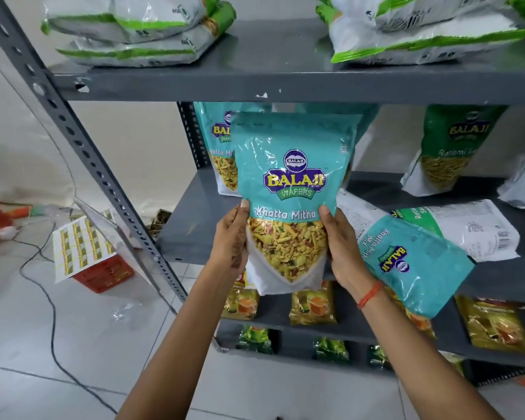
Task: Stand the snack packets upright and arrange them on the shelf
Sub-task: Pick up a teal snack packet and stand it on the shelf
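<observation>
I hold a teal Khatta Mitha packet (pixel 291 183) upright in front of the grey middle shelf (pixel 191 231). My left hand (pixel 232 237) grips its lower left edge and my right hand (pixel 343 247) grips its lower right edge. Behind it a second teal packet (pixel 217 147) stands upright at the shelf's back left. Another teal packet (pixel 412 262) lies flat and overhangs the shelf's front edge to the right. A green and white Ratlami Sev packet (pixel 467 228) lies flat behind that one. A green packet (pixel 449 150) leans upright at the back right.
The top shelf (pixel 285 83) carries flat stacks of white and green packets (pixel 134 31). Lower shelves hold yellow tea packets (pixel 312 304) and green ones (pixel 255 341). A perforated grey upright (pixel 82 153) runs down the left. On the tiled floor lie a red crate (pixel 103 271) and a black cable (pixel 52 328).
</observation>
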`<state>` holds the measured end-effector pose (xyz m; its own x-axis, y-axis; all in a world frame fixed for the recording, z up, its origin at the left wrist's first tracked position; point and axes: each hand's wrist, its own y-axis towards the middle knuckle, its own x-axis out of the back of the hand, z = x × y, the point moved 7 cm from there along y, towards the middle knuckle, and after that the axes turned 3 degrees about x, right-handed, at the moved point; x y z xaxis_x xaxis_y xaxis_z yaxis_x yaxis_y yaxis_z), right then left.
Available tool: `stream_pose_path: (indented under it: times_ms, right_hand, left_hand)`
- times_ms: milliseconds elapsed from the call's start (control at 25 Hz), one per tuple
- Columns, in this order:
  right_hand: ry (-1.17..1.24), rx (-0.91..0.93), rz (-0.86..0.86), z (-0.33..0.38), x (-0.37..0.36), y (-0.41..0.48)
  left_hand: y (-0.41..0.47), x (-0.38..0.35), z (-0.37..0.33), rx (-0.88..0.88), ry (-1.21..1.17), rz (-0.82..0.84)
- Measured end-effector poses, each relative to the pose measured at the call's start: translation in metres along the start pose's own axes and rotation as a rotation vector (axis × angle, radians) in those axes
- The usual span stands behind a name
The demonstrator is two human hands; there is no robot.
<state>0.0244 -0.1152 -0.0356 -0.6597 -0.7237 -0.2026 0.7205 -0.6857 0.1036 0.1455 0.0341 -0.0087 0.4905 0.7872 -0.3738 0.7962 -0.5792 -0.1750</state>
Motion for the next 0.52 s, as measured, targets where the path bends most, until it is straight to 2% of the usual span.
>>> stream_pose_path:
  times_ms: [200,520]
  right_hand:
    - [0.117,0.083,-0.046,0.035,0.004,-0.034]
    - [0.132,0.09,-0.057,0.016,-0.007,-0.023]
  left_hand:
    - [-0.023,-0.008,-0.007,0.008,0.016,0.086]
    - [-0.015,0.003,0.0,0.057,-0.017,0.032]
